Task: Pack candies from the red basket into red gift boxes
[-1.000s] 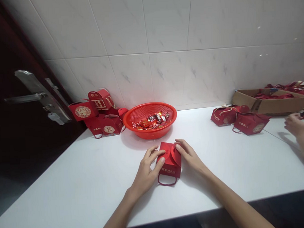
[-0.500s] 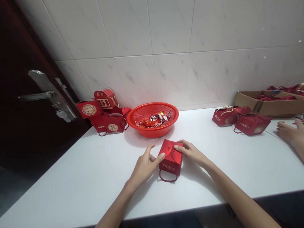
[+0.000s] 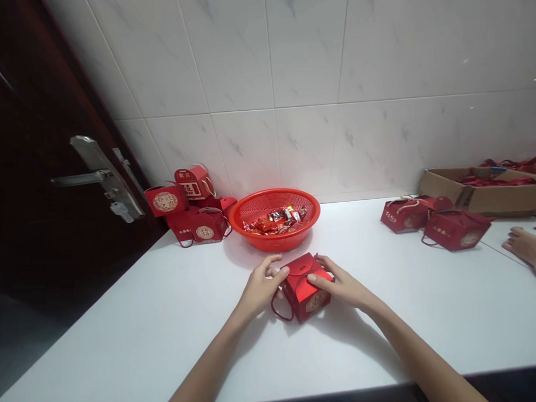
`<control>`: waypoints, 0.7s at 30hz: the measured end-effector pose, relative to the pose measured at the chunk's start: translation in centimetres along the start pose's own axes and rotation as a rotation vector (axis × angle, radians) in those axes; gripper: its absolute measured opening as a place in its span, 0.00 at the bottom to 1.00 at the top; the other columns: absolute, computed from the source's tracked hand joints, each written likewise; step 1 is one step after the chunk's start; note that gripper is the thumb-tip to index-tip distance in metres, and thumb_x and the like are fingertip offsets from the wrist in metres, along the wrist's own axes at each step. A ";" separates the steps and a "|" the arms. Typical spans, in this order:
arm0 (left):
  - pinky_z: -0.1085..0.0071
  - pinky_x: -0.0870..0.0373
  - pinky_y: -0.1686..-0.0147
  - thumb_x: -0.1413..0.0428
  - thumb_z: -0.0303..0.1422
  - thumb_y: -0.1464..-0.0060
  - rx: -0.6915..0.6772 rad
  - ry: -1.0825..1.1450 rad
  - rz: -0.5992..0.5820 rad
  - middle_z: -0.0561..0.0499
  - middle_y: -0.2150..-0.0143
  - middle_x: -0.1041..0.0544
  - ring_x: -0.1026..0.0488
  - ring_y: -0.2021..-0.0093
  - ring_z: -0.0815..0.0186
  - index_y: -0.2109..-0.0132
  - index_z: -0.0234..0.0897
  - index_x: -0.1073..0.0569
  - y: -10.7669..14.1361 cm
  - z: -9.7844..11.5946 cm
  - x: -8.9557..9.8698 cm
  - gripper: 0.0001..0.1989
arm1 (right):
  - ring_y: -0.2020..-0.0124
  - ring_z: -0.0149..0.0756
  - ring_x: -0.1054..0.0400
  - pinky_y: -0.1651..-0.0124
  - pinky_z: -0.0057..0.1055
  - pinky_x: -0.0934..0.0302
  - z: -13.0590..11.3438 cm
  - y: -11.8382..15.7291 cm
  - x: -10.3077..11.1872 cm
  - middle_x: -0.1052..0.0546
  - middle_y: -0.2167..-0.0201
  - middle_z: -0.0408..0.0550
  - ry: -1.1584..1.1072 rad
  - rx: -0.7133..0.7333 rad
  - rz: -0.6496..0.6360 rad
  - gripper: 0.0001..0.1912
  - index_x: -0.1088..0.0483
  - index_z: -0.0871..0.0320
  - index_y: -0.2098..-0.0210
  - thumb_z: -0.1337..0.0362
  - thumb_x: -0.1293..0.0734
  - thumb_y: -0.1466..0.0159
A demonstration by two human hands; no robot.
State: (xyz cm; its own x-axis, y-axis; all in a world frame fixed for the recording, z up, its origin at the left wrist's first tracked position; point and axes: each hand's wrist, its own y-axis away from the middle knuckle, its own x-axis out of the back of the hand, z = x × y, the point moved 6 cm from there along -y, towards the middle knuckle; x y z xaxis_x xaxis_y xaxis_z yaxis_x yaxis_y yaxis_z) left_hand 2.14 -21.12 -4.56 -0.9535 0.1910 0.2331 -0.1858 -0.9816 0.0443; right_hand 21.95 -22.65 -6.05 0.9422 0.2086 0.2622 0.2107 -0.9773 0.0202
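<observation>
A red gift box (image 3: 304, 290) with a gold round emblem and a cord handle rests on the white table, its top flaps folded over. My left hand (image 3: 262, 286) grips its left side, thumb on the top edge. On the right side, my right hand (image 3: 339, 280) holds the box with the thumb pressed on a top flap; its other fingers are partly hidden behind the box. Just beyond it stands a red plastic basket (image 3: 276, 243) holding several wrapped candies (image 3: 269, 223).
Several red boxes (image 3: 198, 224) are piled at the left by the dark door (image 3: 24, 145). More red boxes (image 3: 456, 229) stand at the right, before a cardboard carton (image 3: 492, 199) with red ribbons. Another person's hand (image 3: 527, 245) is at the right edge.
The box has been turned, so its cord handle now points left and the emblem side shows. My hands have shifted around it. The camera view has tilted slightly.
</observation>
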 end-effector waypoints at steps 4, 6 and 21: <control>0.73 0.40 0.78 0.39 0.54 0.53 0.026 0.026 -0.023 0.60 0.77 0.29 0.35 0.83 0.72 0.47 0.34 0.29 -0.2 0.5 0.1 0.34 | 0.42 0.53 0.31 0.43 0.48 0.34 -0.1 -0.2 0.1 0.28 0.41 0.58 0.007 0.069 0.016 0.40 0.35 0.56 0.41 0.37 0.30 0.44; 0.74 0.41 0.79 0.38 0.53 0.53 0.035 0.011 -0.029 0.59 0.78 0.30 0.36 0.83 0.72 0.48 0.34 0.29 -0.2 0.6 0.2 0.33 | 0.42 0.52 0.31 0.42 0.48 0.34 -0.3 -0.2 0.2 0.27 0.42 0.56 0.009 0.088 0.006 0.37 0.33 0.55 0.45 0.37 0.30 0.43; 0.71 0.37 0.67 0.44 0.48 0.43 -0.224 -0.320 -0.054 0.55 0.72 0.28 0.32 0.70 0.65 0.54 0.37 0.21 -0.7 2.6 -0.2 0.20 | 0.61 0.42 0.24 0.53 0.40 0.31 -1.4 -1.6 2.7 0.20 0.67 0.45 0.090 0.502 0.301 0.18 0.31 0.50 0.69 0.43 0.28 0.42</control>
